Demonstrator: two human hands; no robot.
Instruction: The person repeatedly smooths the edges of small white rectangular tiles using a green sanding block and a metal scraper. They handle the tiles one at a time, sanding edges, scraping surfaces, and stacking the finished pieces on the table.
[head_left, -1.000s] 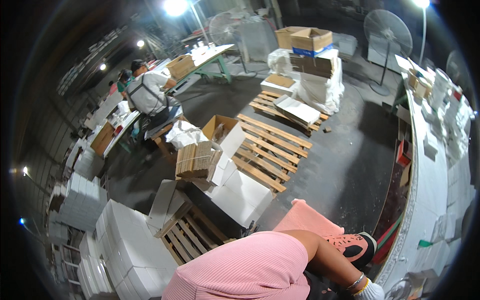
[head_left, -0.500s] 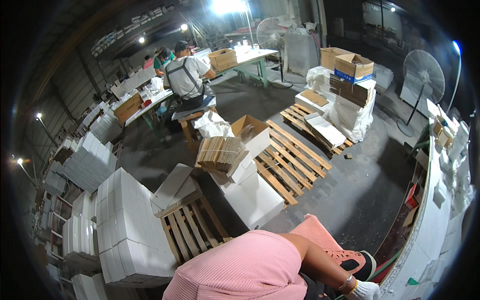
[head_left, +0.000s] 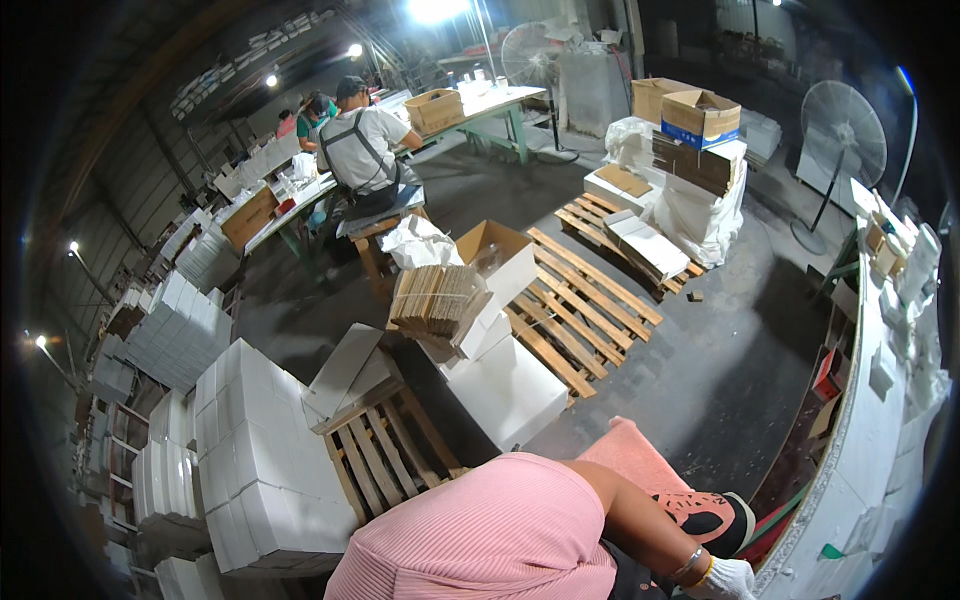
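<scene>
My left hand [head_left: 727,580], in a white knit glove with a yellow cuff edge, is at the bottom right beside the near edge of a long white workbench [head_left: 815,510]. Its fingers run out of the lower edge, so whether they hold anything is hidden. A metal bracelet circles the wrist, and a pink ribbed sleeve [head_left: 480,530] covers the upper arm. Just beyond the forearm are a peach-and-black shoe-like item [head_left: 705,518] with a white rim and a salmon-pink cloth [head_left: 630,455]. My right hand is out of view.
White box stacks [head_left: 265,460] stand at left beside a wooden pallet [head_left: 385,450]. Tied cardboard pieces [head_left: 430,300] top white cartons [head_left: 510,390] ahead. More pallets [head_left: 585,310] lie beyond, with a pedestal fan [head_left: 843,135] at right. A seated person [head_left: 365,150] works at a far table.
The view has shifted slightly, moving the far surroundings a little left and up in the picture. My left hand remains beside the bench edge.
</scene>
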